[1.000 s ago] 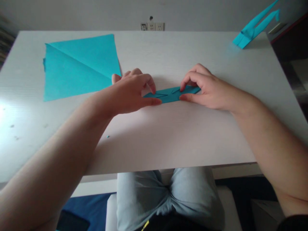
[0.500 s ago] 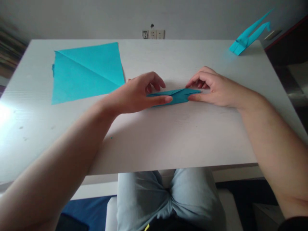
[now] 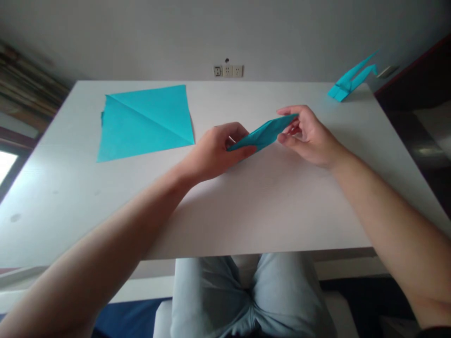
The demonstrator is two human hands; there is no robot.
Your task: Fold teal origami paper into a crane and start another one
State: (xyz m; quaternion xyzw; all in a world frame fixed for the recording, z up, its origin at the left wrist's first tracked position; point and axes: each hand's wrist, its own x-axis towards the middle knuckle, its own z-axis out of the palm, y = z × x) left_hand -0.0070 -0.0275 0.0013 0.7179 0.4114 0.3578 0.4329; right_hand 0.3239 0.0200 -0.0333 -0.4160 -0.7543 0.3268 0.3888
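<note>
A narrow, pointed piece of folded turquoise paper (image 3: 266, 134) is tilted up over the table, its right end higher than its left. My left hand (image 3: 225, 148) grips its left end, thumb on the near face and fingers behind. Around the right tip is my right hand (image 3: 305, 134), its thumb and fingers apart; whether a finger touches the tip from behind is hard to see. The thumb stands clear of the paper's lower edge.
On the white table (image 3: 268, 206) a creased turquoise sheet (image 3: 144, 126) lies at the left. A folded paper crane (image 3: 347, 87) stands at the back right. Behind the table, a wall carries several sockets (image 3: 228, 71).
The folded paper has risen from lying low on the table and tilted, right end up. My right hand's thumb has come off it. The camera view has shifted slightly.
</note>
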